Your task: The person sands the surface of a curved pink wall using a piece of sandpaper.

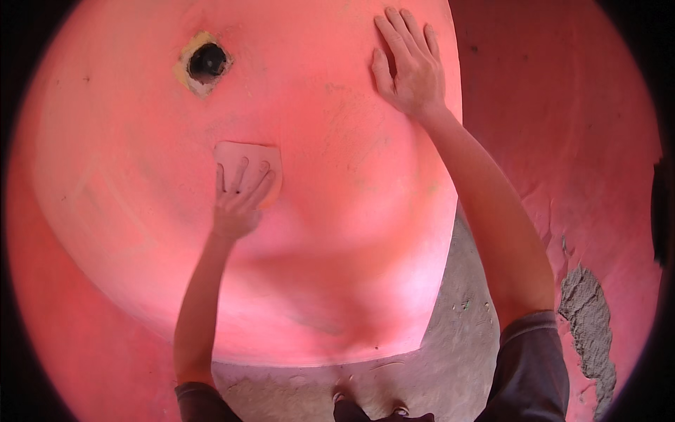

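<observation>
A pink painted wall (316, 211) fills most of the view in front of me. Low on its left half, my left hand (237, 200) presses a thin pale sheet (248, 151), which looks like sandpaper, against the paint. The fingers lie spread across the sheet, and its upper edge sticks out beyond their tips. Higher up, near the wall's right edge, the palm of my right hand (414, 68) rests on the surface with the fingers apart and nothing in them. Faint scuffs and rough patches mark the paint between the hands.
A round dark hole (207, 62) with a broken, yellowish rim pierces the wall at upper left. To the right stands another pink wall (527, 105), where missing plaster leaves a grey rough patch (586, 311). The dusty grey floor (459, 337) holds small debris; my feet show at the bottom.
</observation>
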A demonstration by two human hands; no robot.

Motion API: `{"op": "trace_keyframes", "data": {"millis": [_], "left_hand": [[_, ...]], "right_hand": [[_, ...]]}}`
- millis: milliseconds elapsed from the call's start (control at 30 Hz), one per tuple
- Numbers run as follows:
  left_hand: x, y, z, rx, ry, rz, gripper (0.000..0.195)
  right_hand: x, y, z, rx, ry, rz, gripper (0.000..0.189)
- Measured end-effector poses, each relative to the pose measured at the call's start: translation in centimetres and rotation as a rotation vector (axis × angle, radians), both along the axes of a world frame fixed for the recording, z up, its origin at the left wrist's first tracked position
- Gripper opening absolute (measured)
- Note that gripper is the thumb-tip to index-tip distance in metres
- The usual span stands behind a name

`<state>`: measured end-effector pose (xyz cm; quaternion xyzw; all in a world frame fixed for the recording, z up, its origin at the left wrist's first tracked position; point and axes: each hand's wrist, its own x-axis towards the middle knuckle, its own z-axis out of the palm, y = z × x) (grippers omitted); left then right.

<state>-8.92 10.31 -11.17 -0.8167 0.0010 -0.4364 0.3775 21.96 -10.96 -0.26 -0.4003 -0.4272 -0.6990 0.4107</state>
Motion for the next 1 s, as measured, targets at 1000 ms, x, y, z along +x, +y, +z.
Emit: {"op": "trace_keyframes", "data": {"millis": [1000], "left_hand": [[3.3, -0.6, 0.7, 0.126, -0.039, -0.069, 0.042]], "right_hand": [[-1.3, -0.1, -0.5, 0.014, 0.023, 0.024, 0.041]]}}
